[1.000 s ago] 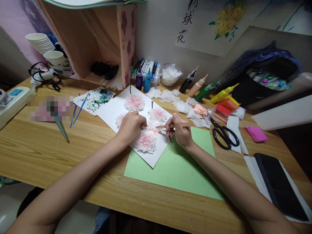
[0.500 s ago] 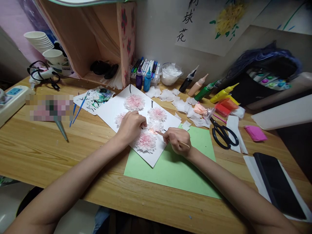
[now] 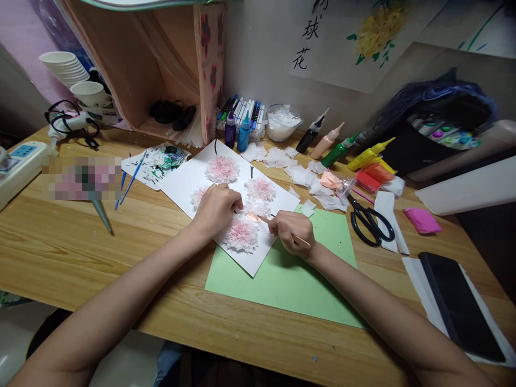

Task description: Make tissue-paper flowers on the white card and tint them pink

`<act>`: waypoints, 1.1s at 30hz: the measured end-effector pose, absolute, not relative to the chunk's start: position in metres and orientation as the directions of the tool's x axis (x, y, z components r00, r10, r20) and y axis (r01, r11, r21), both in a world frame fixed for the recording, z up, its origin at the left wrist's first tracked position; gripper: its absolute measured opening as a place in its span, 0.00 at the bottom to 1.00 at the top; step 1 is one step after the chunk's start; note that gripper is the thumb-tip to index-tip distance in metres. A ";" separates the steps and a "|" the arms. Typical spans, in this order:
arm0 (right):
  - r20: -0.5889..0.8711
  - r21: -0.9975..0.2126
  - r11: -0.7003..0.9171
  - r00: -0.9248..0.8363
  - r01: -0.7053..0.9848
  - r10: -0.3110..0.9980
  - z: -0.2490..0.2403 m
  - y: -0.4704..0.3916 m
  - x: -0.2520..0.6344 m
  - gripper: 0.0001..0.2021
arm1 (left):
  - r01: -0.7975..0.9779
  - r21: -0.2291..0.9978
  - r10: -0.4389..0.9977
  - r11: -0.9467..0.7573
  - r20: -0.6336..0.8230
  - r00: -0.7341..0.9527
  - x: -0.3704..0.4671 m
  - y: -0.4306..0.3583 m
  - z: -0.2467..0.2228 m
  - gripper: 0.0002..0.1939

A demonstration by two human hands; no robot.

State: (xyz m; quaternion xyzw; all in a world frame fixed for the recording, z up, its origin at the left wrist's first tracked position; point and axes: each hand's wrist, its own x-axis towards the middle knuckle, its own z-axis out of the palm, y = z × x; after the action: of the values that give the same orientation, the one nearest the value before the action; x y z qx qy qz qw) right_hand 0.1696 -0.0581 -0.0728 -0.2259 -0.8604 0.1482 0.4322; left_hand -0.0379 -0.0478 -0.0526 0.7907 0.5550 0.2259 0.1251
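Observation:
A white sheet of paper (image 3: 189, 164) carries several fluffy pink-and-white paper flowers (image 3: 240, 233). My left hand (image 3: 217, 211) rests on the sheet between the flowers, its fingers curled and bent down; whatever they pinch is hidden. In my closed right hand (image 3: 293, 232) is a thin wooden stick (image 3: 302, 242), gripped like a pen. Its tip points left and meets a small peach-coloured piece (image 3: 253, 216), which looks like soft clay, beside a whiter flower. Under the white sheet's lower part lies a green sheet (image 3: 282, 290).
Scraps of white tissue (image 3: 298, 174) and a peach lump (image 3: 331, 180) lie beyond the sheets. Black scissors (image 3: 371, 223) rest at the right, near a black case (image 3: 459, 306). Paint bottles (image 3: 338, 150) line the back, and a paint-smeared sheet (image 3: 159, 161) with brushes sits left.
My right hand and the stick have shifted very slightly to the left. The left hand, the paper and the flowers look unmoved.

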 end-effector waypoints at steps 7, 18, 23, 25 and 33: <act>0.654 -0.470 0.826 -0.506 0.312 0.563 -0.073 -0.054 0.169 0.20 | 0.832 0.430 0.934 -0.350 0.225 0.277 -0.037 -0.049 -0.053 0.15; 0.088 -0.955 0.141 -0.202 0.262 0.975 -0.054 -0.022 0.150 0.30 | 0.826 0.443 0.936 -0.348 0.222 0.275 -0.038 -0.049 -0.053 0.15; 0.129 -0.966 0.190 -0.312 0.174 0.941 -0.048 -0.026 0.165 0.29 | 0.833 0.431 0.935 -0.348 0.221 0.276 -0.038 -0.049 -0.052 0.13; 0.237 -0.949 0.285 -0.290 0.135 0.927 -0.047 -0.032 0.179 0.29 | 0.837 0.420 0.934 -0.351 0.221 0.281 -0.039 -0.049 -0.052 0.13; 0.481 -0.690 0.445 -0.097 0.572 0.871 -0.062 -0.023 0.239 0.11 | 0.839 0.432 0.942 -0.329 0.205 0.264 -0.041 -0.048 -0.055 0.12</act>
State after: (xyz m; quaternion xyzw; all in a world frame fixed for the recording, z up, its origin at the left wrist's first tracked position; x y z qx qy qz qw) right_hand 0.2393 -0.0228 -0.0621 -0.4999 -0.7216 0.1669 0.4489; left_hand -0.0412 -0.0475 -0.0547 0.7860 0.5667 0.2164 0.1190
